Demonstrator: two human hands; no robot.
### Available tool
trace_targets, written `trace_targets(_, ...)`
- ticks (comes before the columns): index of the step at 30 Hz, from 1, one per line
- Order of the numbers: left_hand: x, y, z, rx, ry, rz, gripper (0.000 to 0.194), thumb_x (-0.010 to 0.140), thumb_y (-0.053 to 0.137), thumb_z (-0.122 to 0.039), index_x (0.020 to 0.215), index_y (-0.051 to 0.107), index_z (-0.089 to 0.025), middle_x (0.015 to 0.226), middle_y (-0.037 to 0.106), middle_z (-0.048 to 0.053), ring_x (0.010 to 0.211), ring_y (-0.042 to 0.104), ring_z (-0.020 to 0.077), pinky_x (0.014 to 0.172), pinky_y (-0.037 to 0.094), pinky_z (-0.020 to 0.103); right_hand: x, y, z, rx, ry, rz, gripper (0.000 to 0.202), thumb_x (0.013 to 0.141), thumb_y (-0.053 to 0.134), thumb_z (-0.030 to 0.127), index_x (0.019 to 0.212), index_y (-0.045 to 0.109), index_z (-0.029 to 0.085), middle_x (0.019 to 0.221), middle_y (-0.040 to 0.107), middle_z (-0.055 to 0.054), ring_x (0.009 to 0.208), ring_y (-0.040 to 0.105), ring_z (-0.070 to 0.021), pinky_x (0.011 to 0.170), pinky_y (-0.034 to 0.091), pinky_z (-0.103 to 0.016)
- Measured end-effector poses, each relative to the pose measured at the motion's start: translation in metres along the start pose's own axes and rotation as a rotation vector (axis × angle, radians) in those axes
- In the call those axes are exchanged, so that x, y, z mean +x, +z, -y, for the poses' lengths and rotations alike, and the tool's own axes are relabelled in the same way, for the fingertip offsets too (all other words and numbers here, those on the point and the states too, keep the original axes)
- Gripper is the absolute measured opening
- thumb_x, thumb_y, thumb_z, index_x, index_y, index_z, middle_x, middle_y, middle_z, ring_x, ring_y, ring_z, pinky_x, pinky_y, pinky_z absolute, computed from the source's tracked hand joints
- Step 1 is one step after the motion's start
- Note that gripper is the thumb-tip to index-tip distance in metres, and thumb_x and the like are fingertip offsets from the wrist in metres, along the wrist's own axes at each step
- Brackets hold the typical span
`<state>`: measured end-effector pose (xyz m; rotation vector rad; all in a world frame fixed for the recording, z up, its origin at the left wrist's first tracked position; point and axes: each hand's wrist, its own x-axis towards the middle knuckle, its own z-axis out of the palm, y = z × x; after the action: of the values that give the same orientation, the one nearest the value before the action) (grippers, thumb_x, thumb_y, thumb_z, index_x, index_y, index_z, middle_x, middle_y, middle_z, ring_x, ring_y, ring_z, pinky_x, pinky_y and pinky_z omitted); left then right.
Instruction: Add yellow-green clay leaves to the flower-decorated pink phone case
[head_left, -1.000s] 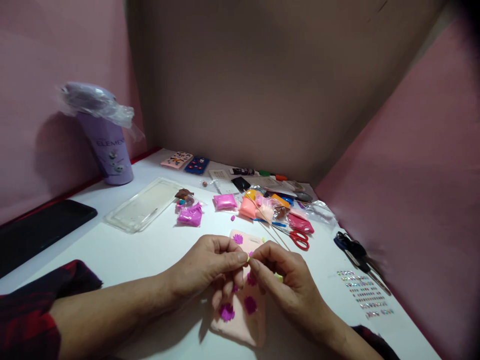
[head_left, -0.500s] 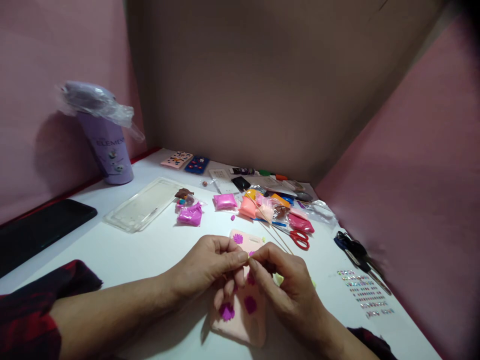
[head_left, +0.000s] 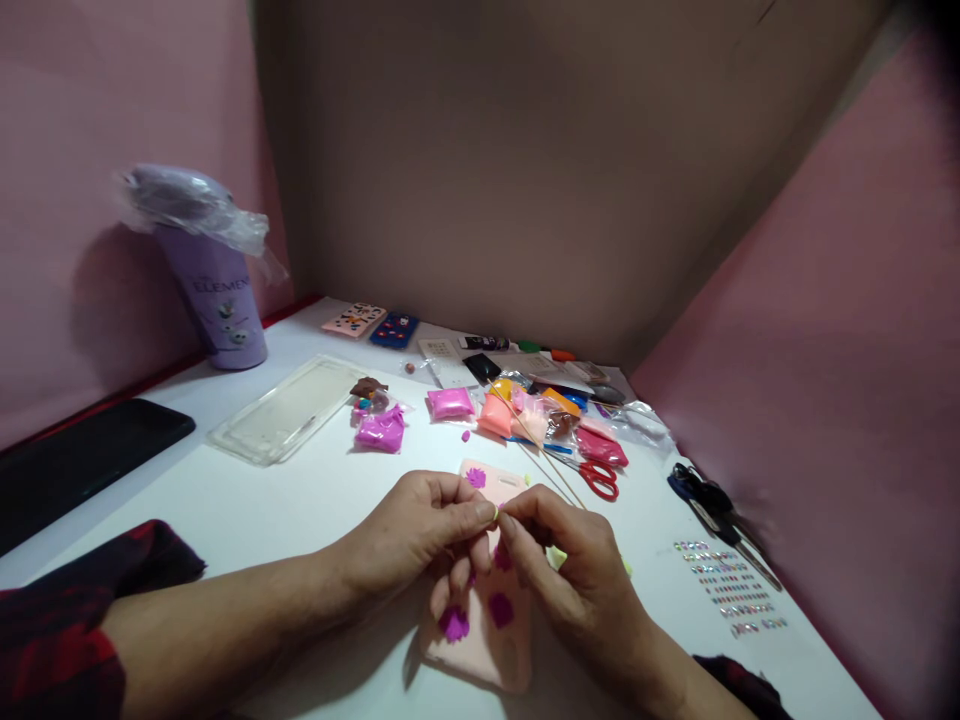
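Note:
Between the fingertips of both hands is a tiny pale yellow bit of clay point(head_left: 496, 513), mostly covered by the fingers. My left hand point(head_left: 431, 530) pinches it between thumb and forefinger, the other fingers curled below. From the right, my right hand point(head_left: 574, 560) meets it with thumb and forefinger closed together. Under the hands lies a peach-coloured phone case point(head_left: 480, 663) bearing several magenta clay flowers point(head_left: 454, 624); part of it is hidden. Some pale yellow clay point(head_left: 556, 557) shows behind my right hand.
Beyond the case lie bagged clay packs point(head_left: 451, 403), wooden sticks point(head_left: 541, 450) and red-handled scissors point(head_left: 600, 478). To the left are a clear case point(head_left: 289, 410), a black phone-shaped item point(head_left: 97, 460) and a purple cup point(head_left: 217, 300). Keys point(head_left: 709, 500) and gem stickers point(head_left: 731, 585) lie right.
The fingertips have shifted very slightly, and a little more of the pale yellow bit shows between them. Nothing else has visibly moved.

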<state>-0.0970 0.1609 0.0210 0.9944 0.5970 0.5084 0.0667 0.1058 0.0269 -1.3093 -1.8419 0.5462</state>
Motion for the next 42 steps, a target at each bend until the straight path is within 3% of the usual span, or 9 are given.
trace_targets(7, 0.001, -0.002, 0.003, -0.022, 0.004, 0.011, 0.026, 0.082, 0.059, -0.035, 0.068, 0.057, -0.013, 0.052, 0.062, 0.003, 0.034, 0.055, 0.0111, 0.031, 0.038, 0.016, -0.003, 0.005, -0.002, -0.124, -0.123, -0.065, 0.012, 0.086, 0.049, 0.015, 0.078, 0.057, 0.016, 0.062, 0.058, 0.0, 0.052, 0.051, -0.0106, 0.05, 0.038, -0.023)
trace_targets(14, 0.0, 0.0, 0.002, -0.037, 0.012, -0.009, 0.027, 0.082, 0.059, -0.034, 0.067, 0.055, -0.013, 0.049, 0.061, 0.002, 0.032, 0.054, 0.0109, 0.029, 0.037, 0.015, -0.003, 0.003, 0.0, -0.173, -0.149, -0.105, 0.013, 0.085, 0.049, 0.013, 0.075, 0.056, 0.017, 0.06, 0.058, 0.0, 0.051, 0.052, -0.0109, 0.05, 0.038, -0.022)
trace_targets(21, -0.001, 0.001, 0.002, -0.033, -0.004, -0.035, 0.027, 0.081, 0.059, -0.036, 0.067, 0.055, -0.013, 0.053, 0.062, 0.004, 0.033, 0.054, 0.0116, 0.029, 0.037, 0.017, -0.005, 0.005, -0.008, -0.399, -0.337, -0.181, 0.011, 0.084, 0.052, 0.011, 0.078, 0.059, 0.016, 0.059, 0.057, 0.0, 0.048, 0.047, -0.0113, 0.049, 0.033, -0.025)
trace_targets(26, -0.002, 0.001, 0.003, -0.018, 0.006, -0.06, 0.026, 0.08, 0.06, -0.035, 0.067, 0.055, -0.013, 0.053, 0.062, 0.004, 0.032, 0.052, 0.0108, 0.028, 0.035, 0.016, -0.006, 0.005, -0.01, -0.507, -0.516, -0.133, 0.011, 0.086, 0.05, 0.008, 0.087, 0.058, 0.015, 0.06, 0.054, -0.001, 0.053, 0.047, -0.0132, 0.051, 0.031, -0.026)
trace_targets(36, -0.004, 0.003, 0.0, -0.018, 0.005, -0.064, 0.024, 0.081, 0.06, -0.033, 0.068, 0.053, -0.014, 0.054, 0.063, 0.003, 0.032, 0.053, 0.0105, 0.028, 0.036, 0.015, -0.009, -0.001, -0.011, -0.587, -0.532, -0.092, 0.017, 0.084, 0.051, 0.005, 0.072, 0.055, 0.016, 0.062, 0.056, -0.005, 0.057, 0.049, -0.0158, 0.053, 0.034, -0.029)
trace_targets(42, -0.004, 0.004, -0.002, -0.002, 0.009, -0.088, 0.024, 0.08, 0.061, -0.032, 0.068, 0.052, -0.014, 0.053, 0.063, 0.003, 0.032, 0.053, 0.0098, 0.028, 0.036, 0.015, -0.008, -0.004, -0.005, -0.69, -0.648, -0.094, 0.013, 0.084, 0.051, 0.005, 0.091, 0.061, 0.008, 0.063, 0.06, -0.008, 0.057, 0.051, -0.0185, 0.049, 0.036, -0.031)
